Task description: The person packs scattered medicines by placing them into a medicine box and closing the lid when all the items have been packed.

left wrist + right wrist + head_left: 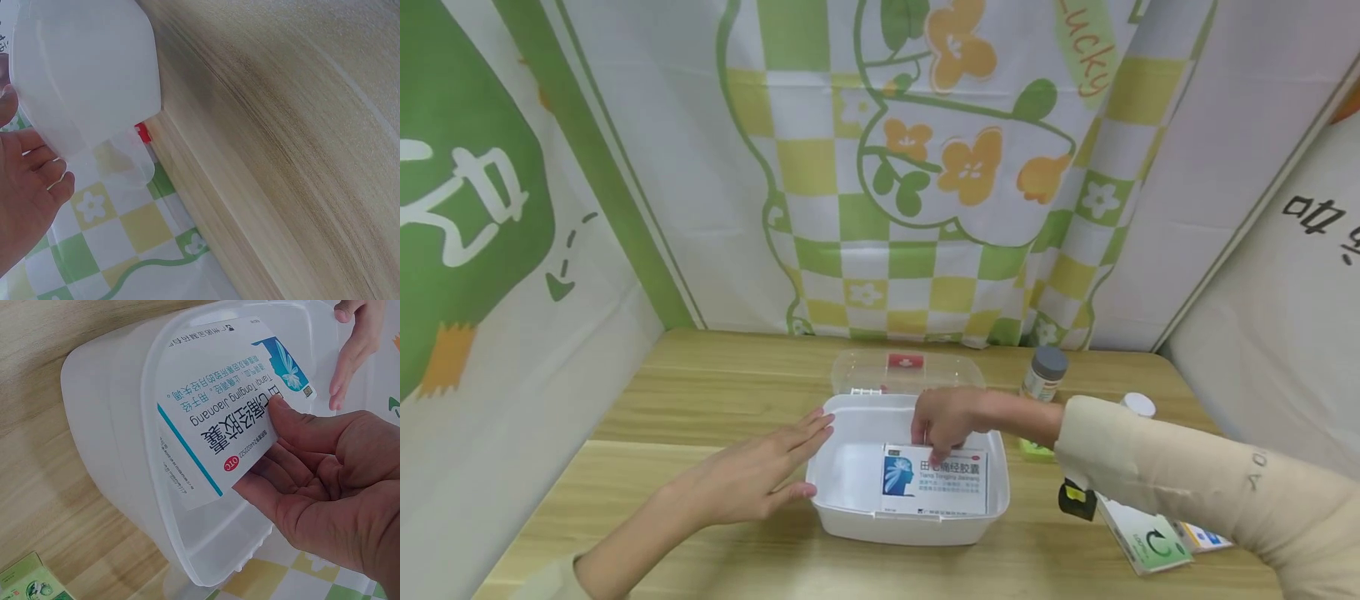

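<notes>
Your right hand (951,417) pinches the carton (943,492) by its far edge. Its long axis parallels the near edge of the bin (910,531), blue end leftward.

Here's the wooden table (737,383), pale yellow-brown with streaky grain, a straight seam running across its left side, and in the middle of it sits a white plastic box (902,531), its clear lid (865,367) open at the back and wearing a red label (906,361) with a white cross! Over to the right, a grey-capped bottle (1040,386) stands upright near the back, a green carton (1037,451) before it, and farther right a white cap (1138,405) peeks out. Nearer the front, a black item (1077,500) with a yellow patch, then a green-and-white carton (1150,537), another carton (1206,537) just beside it, partly hidden!
</notes>
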A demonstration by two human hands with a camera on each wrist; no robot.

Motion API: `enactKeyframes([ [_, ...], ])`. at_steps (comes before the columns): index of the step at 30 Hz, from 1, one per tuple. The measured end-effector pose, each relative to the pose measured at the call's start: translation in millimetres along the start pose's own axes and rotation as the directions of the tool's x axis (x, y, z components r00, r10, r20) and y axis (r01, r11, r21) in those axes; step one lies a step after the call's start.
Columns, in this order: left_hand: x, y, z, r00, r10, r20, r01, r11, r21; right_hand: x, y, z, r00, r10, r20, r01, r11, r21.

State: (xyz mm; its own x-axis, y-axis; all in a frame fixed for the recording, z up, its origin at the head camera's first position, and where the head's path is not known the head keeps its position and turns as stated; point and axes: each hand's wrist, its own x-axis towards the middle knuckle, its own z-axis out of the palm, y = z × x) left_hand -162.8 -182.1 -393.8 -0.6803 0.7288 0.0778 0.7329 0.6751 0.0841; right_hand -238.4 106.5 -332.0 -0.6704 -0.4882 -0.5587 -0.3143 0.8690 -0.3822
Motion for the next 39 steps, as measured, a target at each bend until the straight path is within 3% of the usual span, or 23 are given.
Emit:
enactKeyframes([
  [7, -0.8, 2.1, -0.9, 1.000, 0.016, -0.013, -0.015, 1.000, 0.013, 5.4, 1.1, 5.5, 0.999, 0.035, 0.030, -0.035, 0.999, -0.009],
  [14, -0.2, 4.3, -1.9, 1.000, -0.005, 0.001, 0.005, 1.000, 0.001, 10.7, 6.8, 13.8, 0.998, 0.047, 0.030, -0.047, 0.999, -0.008],
  [19, 0.5, 5.2, -1.8, 1.000, 0.018, -0.016, -0.018, 1.000, 0.006, 15.1, 11.0, 19.3, 0.998, 0.057, 0.037, -0.056, 0.998, -0.011],
  [27, 3.1, 5.0, -1.1, 0.998, 0.045, -0.035, -0.044, 0.999, 0.013, 19.8, 14.6, 29.9, 0.998, 0.065, -0.003, -0.065, 0.989, -0.135],
  [32, 3.9, 4.9, -2.1, 0.999, 0.036, -0.018, -0.036, 0.999, 0.006, 20.9, 15.4, 30.6, 0.998, 0.070, 0.007, -0.068, 0.987, -0.147],
  [39, 0.6, 3.9, -1.2, 1.000, 0.020, -0.010, -0.020, 1.000, 0.001, 24.3, 12.6, 30.0, 0.998, 0.061, 0.024, -0.054, 0.968, -0.246],
])
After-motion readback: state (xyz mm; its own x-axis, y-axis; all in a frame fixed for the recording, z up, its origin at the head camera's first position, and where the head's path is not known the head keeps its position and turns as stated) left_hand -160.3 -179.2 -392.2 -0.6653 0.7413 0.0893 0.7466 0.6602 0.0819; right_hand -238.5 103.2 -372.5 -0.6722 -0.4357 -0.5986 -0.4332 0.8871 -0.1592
